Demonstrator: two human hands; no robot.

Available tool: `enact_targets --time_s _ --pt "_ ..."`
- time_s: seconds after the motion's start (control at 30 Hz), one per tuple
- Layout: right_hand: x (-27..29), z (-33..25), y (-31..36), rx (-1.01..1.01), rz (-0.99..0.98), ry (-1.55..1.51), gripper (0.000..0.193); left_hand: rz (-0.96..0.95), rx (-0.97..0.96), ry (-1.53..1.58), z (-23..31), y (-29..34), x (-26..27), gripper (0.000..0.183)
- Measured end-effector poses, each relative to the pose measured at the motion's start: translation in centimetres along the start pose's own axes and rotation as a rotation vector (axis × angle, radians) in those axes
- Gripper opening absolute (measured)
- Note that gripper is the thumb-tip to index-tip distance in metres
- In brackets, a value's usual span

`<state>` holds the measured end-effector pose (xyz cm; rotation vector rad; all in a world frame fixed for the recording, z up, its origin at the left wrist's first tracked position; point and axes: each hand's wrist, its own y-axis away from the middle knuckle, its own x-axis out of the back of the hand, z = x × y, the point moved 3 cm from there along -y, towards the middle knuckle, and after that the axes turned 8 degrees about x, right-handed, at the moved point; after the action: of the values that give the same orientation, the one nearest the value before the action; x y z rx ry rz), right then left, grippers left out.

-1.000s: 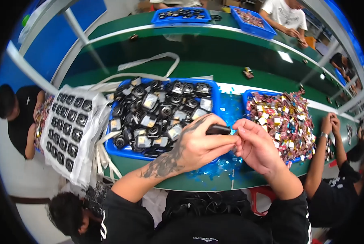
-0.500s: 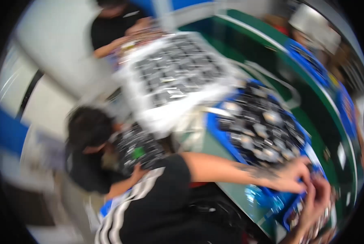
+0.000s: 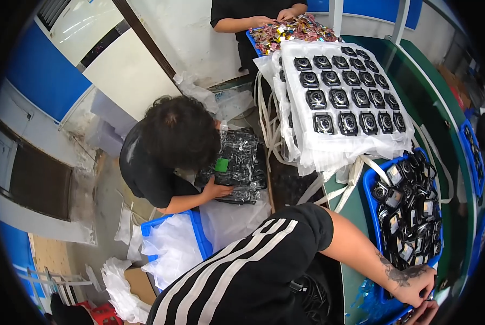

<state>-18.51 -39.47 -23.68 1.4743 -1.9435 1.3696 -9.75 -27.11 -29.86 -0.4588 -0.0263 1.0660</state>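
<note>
My left hand (image 3: 414,285) lies at the lower right, at the near corner of a blue bin (image 3: 370,187) full of small black parts (image 3: 413,216). Its fingers curl downward, and what they hold is hidden. My tattooed left forearm runs to it from my black sleeve with white stripes (image 3: 253,271). Only a sliver of my right hand (image 3: 424,315) shows at the bottom edge, right below the left hand. A white tray (image 3: 356,146) with rows of round black parts (image 3: 344,97) lies beyond the bin.
A person (image 3: 169,143) crouches on the floor at my left, one hand on a clear bag of black parts (image 3: 240,162). Another person's hands (image 3: 264,19) work over colourful small pieces (image 3: 294,27) at the top. A blue crate lined with white plastic (image 3: 172,252) stands on the floor.
The view has swung to the left and down toward the floor. My hands, formerly in the middle of the picture over the blue bin, now sit at its lower right edge.
</note>
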Motion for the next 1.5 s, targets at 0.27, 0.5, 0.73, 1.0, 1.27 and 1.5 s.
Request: enact_targets --time_s 0.27,0.5,0.73,1.0,1.27,1.5 --pt "0.6 0.7 -0.9 -0.060 -0.011 -0.131 0.017 -0.047 -0.032 -0.072 -2.8 -1.3 -2.2 0.016" --pt "0.2 0.4 -0.8 -0.063 -0.020 -0.214 0.018 0.119 -0.178 -0.084 -4.2 -1.0 -2.9 0.013" --pt "0.8 1.2 0.3 -0.045 -0.001 0.103 0.014 -0.024 -0.002 -0.034 -3.0 -0.2 -3.5 0.012" --pt "-1.1 -2.1 -0.8 0.014 0.021 0.100 0.003 -0.062 0.325 -0.031 0.5 -0.3 3.8 0.015" --pt "1.2 -1.9 -1.5 -0.171 0.031 -0.222 0.011 -0.389 0.386 0.113 2.0 -0.4 2.0 0.015" --pt "0.3 0.0 2.4 -0.173 0.212 -0.760 0.019 -0.564 0.674 0.185 2.2 1.4 -0.4 0.025"
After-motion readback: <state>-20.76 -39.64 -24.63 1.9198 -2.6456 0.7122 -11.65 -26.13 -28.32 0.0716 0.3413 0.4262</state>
